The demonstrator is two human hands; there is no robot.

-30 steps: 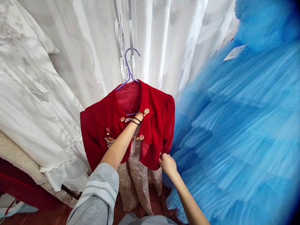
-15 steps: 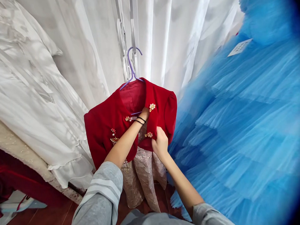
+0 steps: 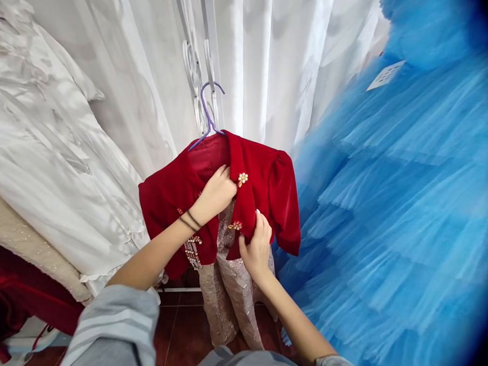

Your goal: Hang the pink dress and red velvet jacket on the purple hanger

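A short red velvet jacket (image 3: 275,195) hangs by its shoulders on a purple hanger (image 3: 205,106). Pearl-and-gold flower fastenings (image 3: 243,178) sit along its open front, and a beaded tassel ornament (image 3: 192,252) dangles from the other panel. My left hand (image 3: 220,192) reaches across and is closed on the jacket's front edge near the upper flower; its fingertips are partly hidden. Lower down, my right hand (image 3: 257,250) grips the same panel by its lower front, thumb at the edge and fingers on the velvet. Beneath the jacket hangs a shimmery pinkish-beige garment (image 3: 228,291).
White garments (image 3: 45,175) hang at the left beside a beige sequined piece (image 3: 23,236). A layered blue tulle dress (image 3: 382,209) with a white tag (image 3: 386,75) fills the right. Behind are a metal stand (image 3: 209,22) and white curtain (image 3: 258,58); red tiles (image 3: 185,326) lie below.
My left hand has come out from inside the jacket and now holds its front edge. My right hand keeps its grip. The jacket's sleeve on the right has spread outward.
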